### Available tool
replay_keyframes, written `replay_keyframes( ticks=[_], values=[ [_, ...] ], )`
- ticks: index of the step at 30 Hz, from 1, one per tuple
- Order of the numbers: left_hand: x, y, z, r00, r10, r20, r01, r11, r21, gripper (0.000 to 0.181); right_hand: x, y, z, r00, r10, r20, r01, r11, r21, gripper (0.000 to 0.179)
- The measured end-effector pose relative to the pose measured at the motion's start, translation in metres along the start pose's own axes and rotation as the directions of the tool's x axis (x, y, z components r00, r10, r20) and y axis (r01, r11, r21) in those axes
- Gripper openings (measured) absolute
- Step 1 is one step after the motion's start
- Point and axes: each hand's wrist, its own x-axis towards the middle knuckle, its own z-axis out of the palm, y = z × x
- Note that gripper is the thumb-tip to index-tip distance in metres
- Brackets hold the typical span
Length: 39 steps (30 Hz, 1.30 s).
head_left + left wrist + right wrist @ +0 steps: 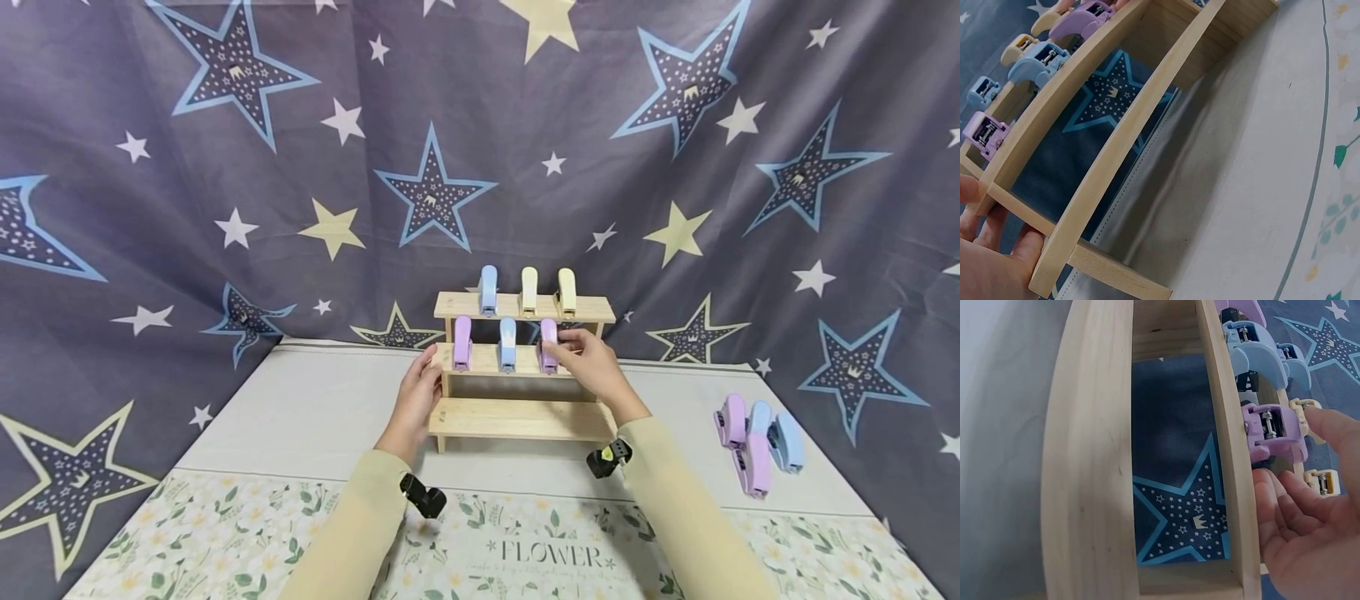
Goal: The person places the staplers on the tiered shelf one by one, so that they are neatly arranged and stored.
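Purple stapler [1276,444], metal-pinned end facing out, long axis seemingly depthwise

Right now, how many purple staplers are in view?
4: left stapler and right stapler on the middle shelf, the latter at the right hand; back stapler and front stapler on the table. Others may hide there.
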Motion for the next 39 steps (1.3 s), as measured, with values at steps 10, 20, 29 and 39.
replay_keyframes(
  ticks=[10,20,29,39],
  values=[
    [-0.002,0.000,0.001,1.000,0.007,-0.014,-0.007,1.000,0.003,0.052,-0.012,0.004,-0.021,0.998,-0.014,0.058,0.017,0.999,-0.040,0.059],
    [-0.003,0.001,0.003,1.000,-0.004,-0.012,0.004,1.000,-0.001,0.053,-0.028,0.034,-0.054,0.999,-0.037,0.033,0.040,0.997,-0.066,0.056],
    [-0.002,0.002,0.001,1.000,-0.013,-0.005,0.013,1.000,-0.017,0.053,-0.048,0.054,-0.090,1.000,0.015,0.022,-0.013,0.993,-0.120,0.056],
    [0.001,-0.001,0.001,1.000,-0.007,-0.023,0.007,1.000,-0.007,0.053,-0.080,0.089,-0.138,0.998,0.066,0.007,-0.064,0.980,-0.190,0.057]
  ],
)
